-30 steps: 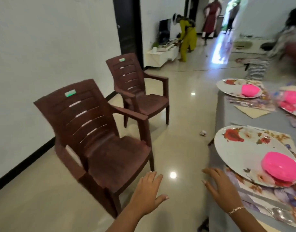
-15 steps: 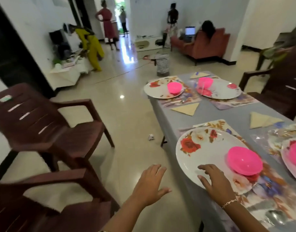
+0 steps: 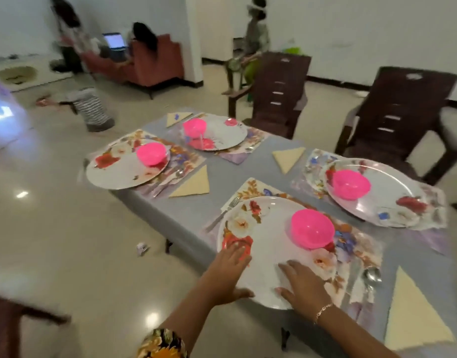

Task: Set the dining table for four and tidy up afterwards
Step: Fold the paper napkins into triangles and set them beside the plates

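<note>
Under the fingers [image 3: 238, 252], nearest plate [image 3: 270, 229]

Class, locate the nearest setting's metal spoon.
Head view, lower right: the shiny metal spoon lies on the floral placemat, between the white floral plate and cream triangular napkin.

The near floral plate [image 3: 263, 244] on the surface [image 3: 196, 205] is touched by both hands; a pink bowl [image 3: 312, 228] is carried on it.

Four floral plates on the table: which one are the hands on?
The plate nearest the camera: the left hand and right hand rest on its near rim. The other three go untouched.
</note>
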Motion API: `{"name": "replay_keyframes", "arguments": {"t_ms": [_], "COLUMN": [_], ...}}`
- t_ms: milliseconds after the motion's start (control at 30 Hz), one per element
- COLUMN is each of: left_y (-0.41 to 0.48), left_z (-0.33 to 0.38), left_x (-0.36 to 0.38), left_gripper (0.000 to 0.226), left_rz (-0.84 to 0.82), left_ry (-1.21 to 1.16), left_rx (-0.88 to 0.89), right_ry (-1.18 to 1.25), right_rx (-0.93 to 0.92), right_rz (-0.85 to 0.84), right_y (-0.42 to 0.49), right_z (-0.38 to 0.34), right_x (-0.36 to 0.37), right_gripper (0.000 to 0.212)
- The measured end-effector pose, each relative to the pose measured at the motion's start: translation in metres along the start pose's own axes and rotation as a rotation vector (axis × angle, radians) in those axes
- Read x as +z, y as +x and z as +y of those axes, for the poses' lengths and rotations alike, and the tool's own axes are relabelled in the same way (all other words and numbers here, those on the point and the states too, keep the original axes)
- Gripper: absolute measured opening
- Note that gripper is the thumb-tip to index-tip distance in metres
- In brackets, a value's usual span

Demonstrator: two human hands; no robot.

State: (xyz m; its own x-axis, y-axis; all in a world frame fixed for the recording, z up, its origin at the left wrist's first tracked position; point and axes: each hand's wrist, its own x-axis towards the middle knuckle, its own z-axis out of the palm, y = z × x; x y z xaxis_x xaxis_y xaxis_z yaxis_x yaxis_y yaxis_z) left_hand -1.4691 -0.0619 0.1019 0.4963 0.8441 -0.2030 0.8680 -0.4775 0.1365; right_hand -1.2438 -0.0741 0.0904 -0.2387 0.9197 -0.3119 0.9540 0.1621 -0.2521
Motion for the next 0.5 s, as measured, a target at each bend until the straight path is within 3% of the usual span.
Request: {"name": "replay_keyframes", "arguments": {"t_ms": [67, 133, 233, 367, 500], "left_y": [0.011, 0.019, 0.023, 0.027, 0.036], "left_z": [-0.01, -0.02, -0.028, -0.038, -0.045], "left_x": [-0.002, 0.003, 0.008, 0.011, 0.011], "left_gripper": [0.089, 0.108, 0.121, 0.123, 0.127], "left_rz": [-0.083, -0.16, -0.221, -0.232, -0.256], "left_ry": [-0.025, -0.033, -0.078, -0.151, -0.164], "left_rx": [0.098, 0.168, 0.199, 0.252, 0.332], "right_ry": [-0.037, -0.068, -0.019, -0.017, -0.001], "right_rx": [0.069, 0.115, 0.189, 0.247, 0.244], "right_rz": [-0.086, -0.165, -0.218, -0.211, -0.221], "right_y": [-0.008, -0.013, -0.014, -0.011, -0.01], "right_z": [-0.013, -0.024, -0.034, -0.044, -0.043], "right_x": [-0.006, -0.006, 0.0, 0.002, 0.002], "right_gripper": [0.127, 0.15, 0.146, 0.107, 0.149]}}
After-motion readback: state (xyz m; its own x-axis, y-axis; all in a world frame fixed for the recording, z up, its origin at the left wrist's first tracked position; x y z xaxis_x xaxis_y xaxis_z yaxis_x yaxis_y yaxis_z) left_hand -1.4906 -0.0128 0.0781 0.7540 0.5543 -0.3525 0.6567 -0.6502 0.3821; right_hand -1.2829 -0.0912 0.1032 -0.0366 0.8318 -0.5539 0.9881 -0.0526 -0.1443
